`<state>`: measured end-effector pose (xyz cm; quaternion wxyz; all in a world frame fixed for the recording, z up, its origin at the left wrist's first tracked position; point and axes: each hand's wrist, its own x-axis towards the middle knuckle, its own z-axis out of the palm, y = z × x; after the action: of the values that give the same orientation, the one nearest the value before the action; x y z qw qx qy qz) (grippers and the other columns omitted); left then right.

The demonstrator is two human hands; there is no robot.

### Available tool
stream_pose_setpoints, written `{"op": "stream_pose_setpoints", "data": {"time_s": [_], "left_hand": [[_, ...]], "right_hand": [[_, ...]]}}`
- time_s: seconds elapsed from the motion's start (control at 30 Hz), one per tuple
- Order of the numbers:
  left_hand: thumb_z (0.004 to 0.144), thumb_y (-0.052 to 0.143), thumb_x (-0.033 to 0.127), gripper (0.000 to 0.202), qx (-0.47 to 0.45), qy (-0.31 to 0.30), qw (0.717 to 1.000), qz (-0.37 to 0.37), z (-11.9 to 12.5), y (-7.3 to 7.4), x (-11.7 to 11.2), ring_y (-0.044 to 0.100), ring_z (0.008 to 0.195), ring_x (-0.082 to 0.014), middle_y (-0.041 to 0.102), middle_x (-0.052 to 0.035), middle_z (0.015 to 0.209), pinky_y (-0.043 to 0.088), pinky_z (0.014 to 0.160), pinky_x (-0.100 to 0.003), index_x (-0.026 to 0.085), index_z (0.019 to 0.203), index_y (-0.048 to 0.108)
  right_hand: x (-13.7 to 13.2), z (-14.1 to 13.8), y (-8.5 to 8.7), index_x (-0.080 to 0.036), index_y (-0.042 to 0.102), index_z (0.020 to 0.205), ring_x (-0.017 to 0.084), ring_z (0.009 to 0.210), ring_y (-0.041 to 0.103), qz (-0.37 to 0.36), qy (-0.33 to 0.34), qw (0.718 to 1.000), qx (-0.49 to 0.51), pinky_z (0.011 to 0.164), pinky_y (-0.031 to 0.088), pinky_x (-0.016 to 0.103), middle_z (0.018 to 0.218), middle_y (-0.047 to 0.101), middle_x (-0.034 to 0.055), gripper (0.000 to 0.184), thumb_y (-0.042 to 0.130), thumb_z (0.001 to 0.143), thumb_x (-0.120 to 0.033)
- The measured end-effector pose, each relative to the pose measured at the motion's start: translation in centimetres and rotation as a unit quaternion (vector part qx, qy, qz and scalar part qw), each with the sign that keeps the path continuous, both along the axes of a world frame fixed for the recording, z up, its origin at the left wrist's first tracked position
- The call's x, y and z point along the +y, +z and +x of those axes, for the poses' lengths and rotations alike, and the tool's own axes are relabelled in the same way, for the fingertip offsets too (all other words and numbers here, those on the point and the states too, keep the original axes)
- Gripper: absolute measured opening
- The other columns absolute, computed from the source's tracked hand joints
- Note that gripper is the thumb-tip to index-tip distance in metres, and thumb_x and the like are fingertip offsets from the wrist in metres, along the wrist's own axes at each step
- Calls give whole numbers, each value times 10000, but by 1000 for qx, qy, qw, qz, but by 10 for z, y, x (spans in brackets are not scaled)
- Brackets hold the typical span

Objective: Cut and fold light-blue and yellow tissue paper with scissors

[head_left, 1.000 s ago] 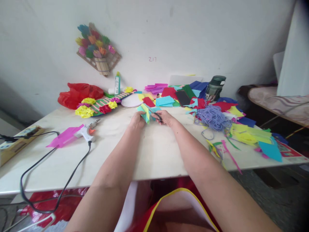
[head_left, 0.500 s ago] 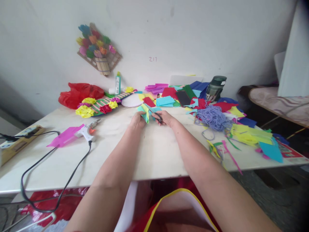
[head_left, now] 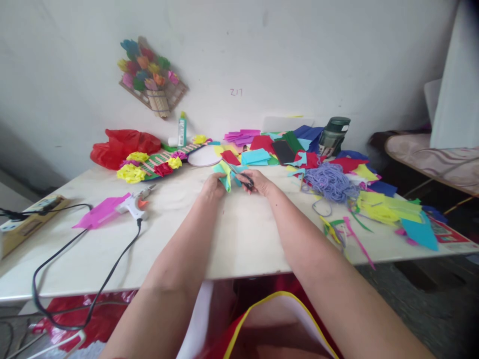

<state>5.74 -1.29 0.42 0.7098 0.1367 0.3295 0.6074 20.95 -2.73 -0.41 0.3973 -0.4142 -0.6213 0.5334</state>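
Over the middle of the table, my left hand (head_left: 214, 186) is closed on folded crepe paper (head_left: 226, 175), yellow-green and light blue. My right hand (head_left: 258, 183) is wrapped round the dark handles of a pair of scissors (head_left: 246, 182). Their blades point up and left against the paper; whether they are cutting into it I cannot tell. Just behind my hands lie a stack of light-blue paper (head_left: 256, 157) and a small red piece (head_left: 230, 157).
A glue gun (head_left: 132, 205) with a looping black cord rests at the left on pink paper, near a power strip (head_left: 32, 219). Purple yarn (head_left: 330, 182), a dark bottle (head_left: 334, 136) and paper scraps crowd the right. A flower-decorated panel (head_left: 159, 163) lies back left.
The hands, paper and scissors have stayed almost in place. The scissors' angle against the paper has shifted very slightly.
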Motion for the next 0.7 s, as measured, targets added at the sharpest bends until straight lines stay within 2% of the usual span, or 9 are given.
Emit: {"op": "stream_pose_setpoints", "data": {"time_s": [0.17, 0.3, 0.53, 0.7], "left_hand": [[607, 416, -80, 314, 12, -7, 1000, 1, -2, -1, 1, 575, 458, -119, 610, -36, 601, 488, 456, -196, 92, 817, 573], [608, 427, -64, 323, 12, -15, 1000, -16, -3, -2, 2, 555, 438, -115, 587, -27, 571, 455, 411, -184, 88, 855, 569], [600, 430, -85, 387, -1, -17, 1000, -1, 0, -2, 2, 627, 519, -150, 654, -52, 664, 510, 506, -224, 87, 903, 597], [577, 439, -79, 413, 7, -30, 1000, 0, 0, -3, 2, 652, 554, -180, 668, -49, 647, 538, 535, -253, 93, 908, 614]], "right_hand": [[-1, 1, 2, -167, 525, 936, 76, 286, 457, 1, -6, 1000, 8, 287, 318, 159, 430, 551, -68, 324, 632, 726, -389], [-1, 1, 3, -165, 511, 971, 91, 303, 495, 21, 5, 1000, 4, 267, 251, 153, 453, 585, -45, 332, 610, 742, -384], [-1, 3, 3, -149, 558, 818, 76, 299, 480, 29, 11, 999, -12, 262, 222, 147, 437, 575, -32, 294, 616, 729, -423], [4, 3, -1, -157, 567, 764, 73, 286, 444, 31, -7, 999, -29, 285, 320, 162, 406, 541, -51, 292, 669, 678, -416]]}}
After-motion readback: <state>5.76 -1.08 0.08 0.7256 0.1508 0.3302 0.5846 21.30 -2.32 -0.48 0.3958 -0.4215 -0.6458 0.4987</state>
